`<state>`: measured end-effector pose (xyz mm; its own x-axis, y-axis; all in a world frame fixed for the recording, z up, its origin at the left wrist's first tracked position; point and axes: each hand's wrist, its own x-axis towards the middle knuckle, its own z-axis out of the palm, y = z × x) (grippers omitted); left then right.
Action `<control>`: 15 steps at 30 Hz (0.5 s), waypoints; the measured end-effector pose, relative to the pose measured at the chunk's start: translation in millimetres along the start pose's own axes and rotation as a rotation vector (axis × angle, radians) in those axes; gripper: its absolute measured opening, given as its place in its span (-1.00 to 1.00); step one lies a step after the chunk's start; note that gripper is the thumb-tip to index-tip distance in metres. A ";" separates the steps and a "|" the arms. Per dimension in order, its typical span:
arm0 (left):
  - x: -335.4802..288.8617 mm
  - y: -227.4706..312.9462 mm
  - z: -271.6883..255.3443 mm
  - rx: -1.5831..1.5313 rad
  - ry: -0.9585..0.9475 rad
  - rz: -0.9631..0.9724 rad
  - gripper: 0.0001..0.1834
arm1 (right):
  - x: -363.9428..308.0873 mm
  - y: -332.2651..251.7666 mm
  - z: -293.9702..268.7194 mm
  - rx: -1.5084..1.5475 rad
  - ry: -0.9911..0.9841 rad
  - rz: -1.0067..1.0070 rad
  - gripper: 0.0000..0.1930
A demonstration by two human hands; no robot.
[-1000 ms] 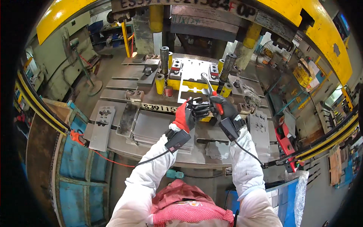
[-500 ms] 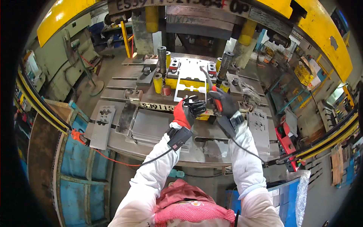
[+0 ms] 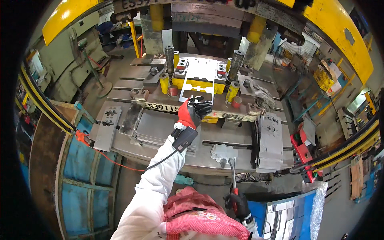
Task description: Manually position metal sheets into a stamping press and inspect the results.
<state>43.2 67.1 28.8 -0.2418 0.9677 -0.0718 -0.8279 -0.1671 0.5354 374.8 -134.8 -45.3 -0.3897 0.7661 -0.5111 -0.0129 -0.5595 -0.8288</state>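
My right hand, in a black glove, is closed round the red handle of a long metal-shafted tool low on the right. The tool's far tip meets the near edge of a small pile of flat metal pieces on the press bed; I cannot tell whether it grips one. My left hand, in a red and black glove, is at the near end of a bright metal sheet with cut-outs lying on the die. Its fingers are bent but apart, with nothing visibly held. Whether they touch the sheet is unclear.
Stacked grey sheets lie left of the small pile, and upright-edged plates right of it. Guide posts flank the die beneath the raised press head. A blue container stands by my right arm.
My right hand has drawn the tool back from over the bright sheet, down and toward my body. My left hand has stayed by the sheet's near end. The view has shifted slightly.
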 end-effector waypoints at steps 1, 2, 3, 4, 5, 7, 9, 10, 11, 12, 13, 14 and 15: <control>-0.8 -0.4 2.5 -0.007 0.022 0.014 -0.55 | -7.3 5.5 -3.0 0.046 0.004 0.005 -0.69; 2.4 -1.6 -1.5 -0.011 0.003 0.020 -0.55 | -16.5 8.0 -4.2 0.091 0.008 0.011 -0.69; 7.4 -3.0 -9.2 -0.015 -0.016 0.027 -0.56 | -22.3 10.4 -6.1 0.136 0.011 0.017 -0.69; 5.9 -2.2 -2.5 -0.019 -0.040 0.031 -0.56 | -22.7 13.1 -11.6 0.135 -0.006 0.022 -0.69; -2.2 -2.2 9.1 0.072 0.090 0.059 -0.57 | -21.5 15.3 -18.2 0.134 -0.024 0.028 -0.69; -0.7 -3.3 7.5 0.053 0.092 0.061 -0.57 | -21.6 10.4 -21.2 0.096 -0.034 0.012 -0.68; -0.4 -2.4 7.8 0.058 0.100 0.060 -0.58 | -25.6 -5.9 -14.6 0.034 -0.009 -0.029 -0.68; 0.2 -2.3 9.5 0.067 0.104 0.058 -0.58 | -23.9 -4.3 -18.6 0.020 -0.026 -0.042 -0.68; 0.0 -2.2 10.8 0.077 0.108 0.056 -0.58 | -19.9 -1.2 -24.2 0.007 -0.044 -0.056 -0.68; -0.6 -2.4 11.2 0.066 0.105 0.062 -0.58 | -17.6 0.9 -27.9 -0.007 -0.061 -0.069 -0.69; -0.7 -3.3 10.2 0.053 0.102 0.069 -0.58 | -17.7 1.5 -28.9 0.008 -0.049 -0.067 -0.69; -0.6 -4.0 9.2 0.040 0.099 0.075 -0.58 | -17.8 2.1 -29.0 0.022 -0.038 -0.066 -0.69; 1.2 -5.3 6.3 0.043 0.096 0.071 -0.60 | -17.7 2.7 -29.6 0.037 -0.026 -0.064 -0.69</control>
<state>50.5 70.3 31.2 -0.3481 0.9308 -0.1116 -0.7847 -0.2241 0.5779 408.9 -140.5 -45.3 -0.4108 0.7924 -0.4509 -0.0725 -0.5213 -0.8503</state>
